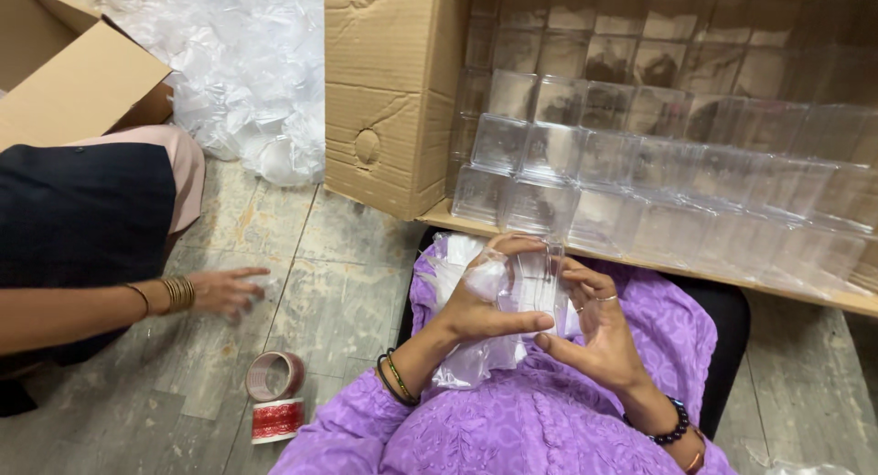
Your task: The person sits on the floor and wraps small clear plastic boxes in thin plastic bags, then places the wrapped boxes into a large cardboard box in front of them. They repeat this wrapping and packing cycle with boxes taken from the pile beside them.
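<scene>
My left hand and my right hand both hold a clear plastic box over my lap, fingers wrapped around its sides. A crumpled clear plastic bag lies under my left hand on my purple garment. In front of me a big cardboard carton lies on its side with several clear plastic boxes stacked in rows inside.
Another person sits at the left, their hand with bangles resting on the wooden floor. Two rolls of tape stand on the floor by my knee. A heap of clear plastic wrapping lies beyond, next to a second cardboard box.
</scene>
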